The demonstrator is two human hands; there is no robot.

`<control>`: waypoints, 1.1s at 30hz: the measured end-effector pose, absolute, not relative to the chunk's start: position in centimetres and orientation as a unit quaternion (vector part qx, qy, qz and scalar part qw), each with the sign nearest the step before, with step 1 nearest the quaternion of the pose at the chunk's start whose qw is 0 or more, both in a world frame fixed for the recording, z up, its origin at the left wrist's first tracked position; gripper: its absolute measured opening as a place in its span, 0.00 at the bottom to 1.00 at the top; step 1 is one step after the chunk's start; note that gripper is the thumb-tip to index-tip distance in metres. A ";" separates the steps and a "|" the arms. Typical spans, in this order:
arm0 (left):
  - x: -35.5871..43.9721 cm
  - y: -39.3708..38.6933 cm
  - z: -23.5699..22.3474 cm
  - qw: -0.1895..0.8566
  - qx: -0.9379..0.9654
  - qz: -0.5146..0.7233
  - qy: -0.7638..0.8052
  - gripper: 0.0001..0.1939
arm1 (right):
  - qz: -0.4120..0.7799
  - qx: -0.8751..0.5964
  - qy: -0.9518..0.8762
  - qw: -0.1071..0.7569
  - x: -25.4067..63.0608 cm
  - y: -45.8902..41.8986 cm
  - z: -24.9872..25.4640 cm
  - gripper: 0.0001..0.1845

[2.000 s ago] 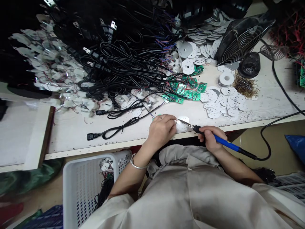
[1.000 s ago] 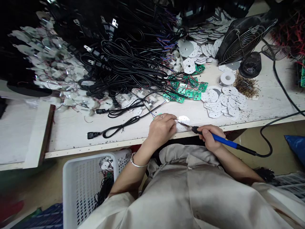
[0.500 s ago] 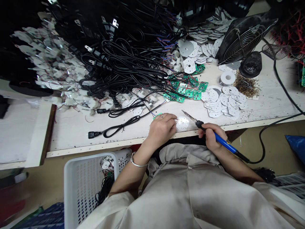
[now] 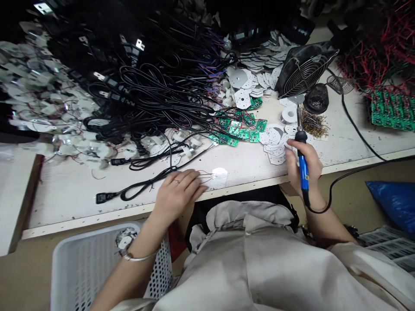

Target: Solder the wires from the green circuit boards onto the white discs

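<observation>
Board [image 4: 219,172] looks wired, pile [image 4: 274,146] at its 2 o'clock doesn't — right hand [image 4: 313,163] wrapped round iron [image 4: 304,170], left hand [image 4: 177,195] over wires [image 4: 205,175], grip unclear.

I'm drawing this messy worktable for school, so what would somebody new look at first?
Probably the big tangle of black cords left of centre on the worktable, with white plastic parts heaped to its left. Next might come the blue-handled soldering iron in the person's right hand, pointing toward the back. At far right, bright red wires lie behind green boards.
</observation>
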State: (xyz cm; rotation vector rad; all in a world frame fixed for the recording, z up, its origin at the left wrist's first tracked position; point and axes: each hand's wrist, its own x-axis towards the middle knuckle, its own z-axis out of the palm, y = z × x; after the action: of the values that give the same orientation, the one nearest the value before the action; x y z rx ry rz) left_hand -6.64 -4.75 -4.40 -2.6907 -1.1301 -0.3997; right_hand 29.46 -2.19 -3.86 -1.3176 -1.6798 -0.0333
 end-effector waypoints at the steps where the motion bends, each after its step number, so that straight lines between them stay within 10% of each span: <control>1: -7.8 -4.8 -4.4 0.103 -0.910 -0.134 -0.379 0.08 | -0.031 -0.549 -0.703 0.451 29.4 -1.7 -3.8 0.12; 12: -10.7 -6.0 -3.9 0.130 -0.878 -0.190 -0.420 0.08 | -0.073 -0.658 -0.718 0.215 25.8 1.9 -5.8 0.20; 17: -3.7 -4.3 -3.7 0.101 -0.793 -0.243 -0.549 0.06 | -0.044 -0.628 -0.711 0.313 26.9 1.9 -6.1 0.19; 23: 1.9 0.6 -5.1 -0.023 -0.741 -0.150 -0.654 0.26 | 0.047 -0.518 -0.733 0.438 26.8 -1.0 -5.2 0.24; 33: -0.7 -3.7 -3.5 -0.035 -0.829 -0.087 -0.551 0.15 | 0.174 -0.409 -0.810 0.382 24.1 -3.1 -6.8 0.29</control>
State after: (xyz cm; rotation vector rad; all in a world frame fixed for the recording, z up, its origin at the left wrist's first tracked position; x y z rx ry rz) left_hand -0.75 -3.69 -3.49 -2.6648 -1.7692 -0.2799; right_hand 24.10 -3.07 -6.79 -1.0444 -2.0674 0.4442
